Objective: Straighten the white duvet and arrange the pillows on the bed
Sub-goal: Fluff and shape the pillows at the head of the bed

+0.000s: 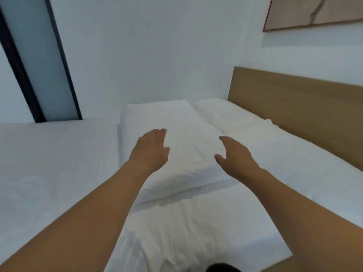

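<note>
Left hand point(152, 148) and right hand point(233, 154), fingers spread, empty, hover over near pillow point(188, 146); best grip both sides evenly, square it to headboard point(294, 107).

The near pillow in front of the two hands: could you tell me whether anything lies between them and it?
Nothing visible does. The left hand and right hand are open above the near pillow, with only air between. The second pillow lies beyond it, against the headboard.

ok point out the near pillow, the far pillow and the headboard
near pillow point(182, 134), head view, on its top face between the two hands
far pillow point(229, 112), head view, on the middle of its top
headboard point(298, 108), head view, on its bare wooden front
</note>
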